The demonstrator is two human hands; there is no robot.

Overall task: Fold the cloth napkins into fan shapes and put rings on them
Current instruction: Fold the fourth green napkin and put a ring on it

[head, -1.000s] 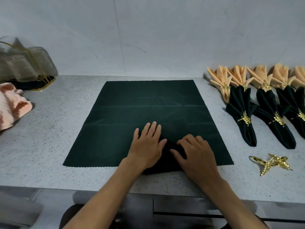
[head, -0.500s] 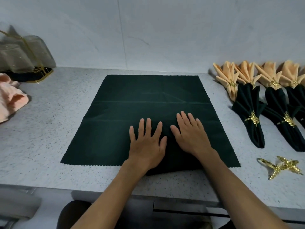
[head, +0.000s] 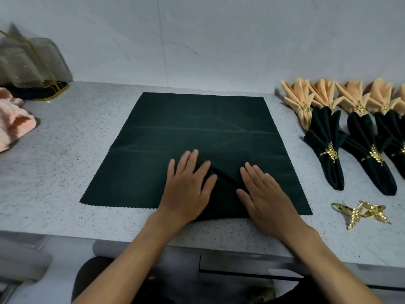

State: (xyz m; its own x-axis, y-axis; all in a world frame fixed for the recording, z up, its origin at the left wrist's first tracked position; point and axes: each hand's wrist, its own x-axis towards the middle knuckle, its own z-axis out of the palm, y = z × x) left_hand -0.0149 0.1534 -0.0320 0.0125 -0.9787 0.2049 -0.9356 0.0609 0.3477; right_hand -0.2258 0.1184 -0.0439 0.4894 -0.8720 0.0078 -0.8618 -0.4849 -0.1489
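Observation:
A dark green cloth napkin point(head: 192, 132) lies spread flat on the speckled counter point(head: 65, 172). A darker folded bundle of cloth point(head: 223, 194) sits on its near edge, between my hands. My left hand point(head: 188, 187) lies flat with straight, spread fingers on the bundle's left side. My right hand point(head: 260, 191) presses flat on its right side, fingers together. Loose gold leaf-shaped rings point(head: 359, 212) lie at the near right. Finished green fan napkins point(head: 326, 145) with gold rings and peach fan napkins point(head: 300, 102) lie in rows at the right.
A crumpled pink cloth point(head: 13, 121) lies at the far left. Behind it stands a clear holder with gold wire point(head: 28, 66) on a dark base. A white wall backs the counter. The counter's front edge runs just below my wrists.
My right hand went from curled on the bundle to flat, then slid right and nearer. My left hand stayed flat. The two hands are now farther apart, showing a diagonal fold between them.

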